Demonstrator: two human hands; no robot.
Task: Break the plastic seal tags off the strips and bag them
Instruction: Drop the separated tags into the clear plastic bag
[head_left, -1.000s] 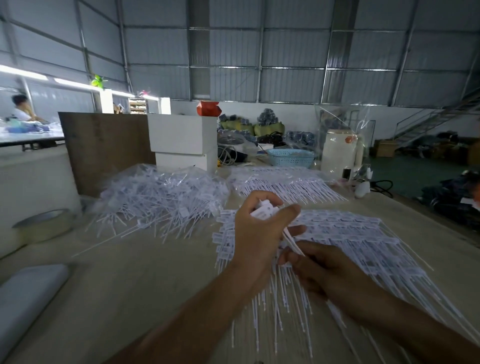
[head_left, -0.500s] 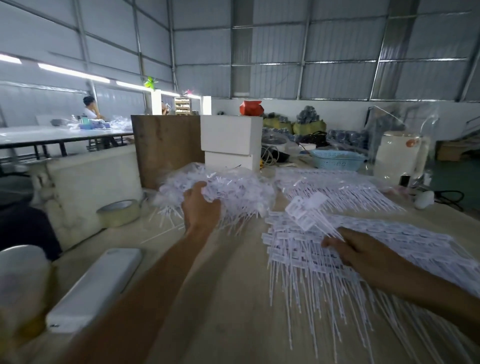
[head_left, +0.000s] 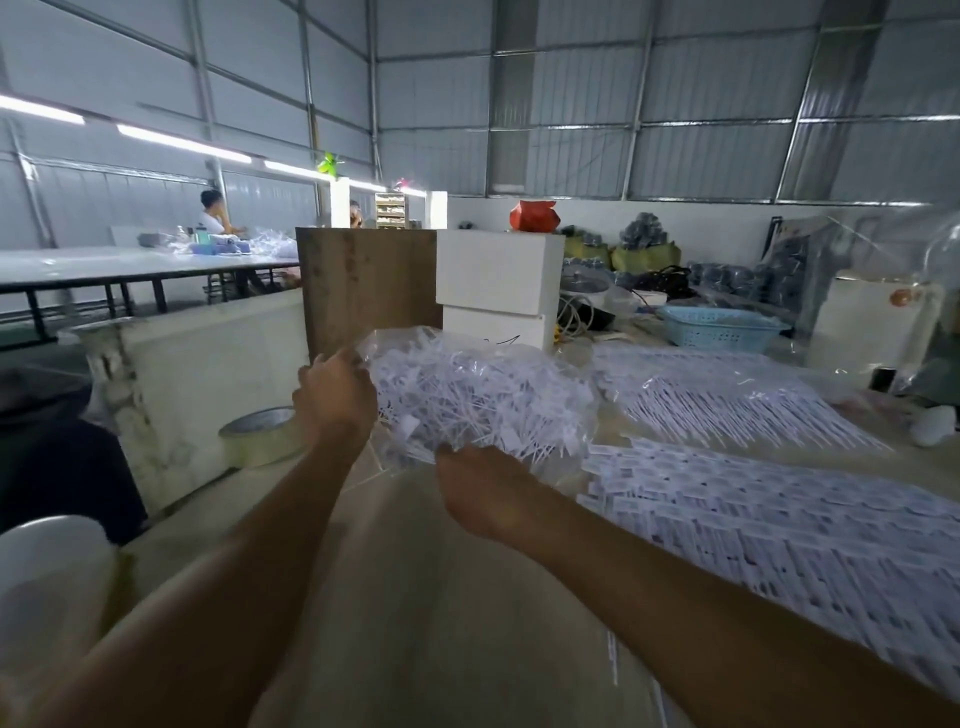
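A clear plastic bag (head_left: 483, 400) stuffed with loose white seal tags is held up just above the table. My left hand (head_left: 335, 400) grips its left edge. My right hand (head_left: 483, 488) is at the bag's lower edge, its fingers curled under the plastic and hidden there. Rows of white tag strips (head_left: 779, 525) lie spread on the table to the right of my right arm. A second fan of strips (head_left: 727, 395) lies farther back under clear film.
A tape roll (head_left: 260, 436) sits at the table's left edge by a low white wall. Behind the bag stand a brown board (head_left: 363, 280) and stacked white boxes (head_left: 498, 286). A blue basket (head_left: 719, 332) and a white canister (head_left: 872, 322) are back right. A person sits at a far table.
My right hand has left the strips with its bunch of tags and moved left to the bag. My left hand has taken hold of the bag's edge and lifted it. The camera turned left.
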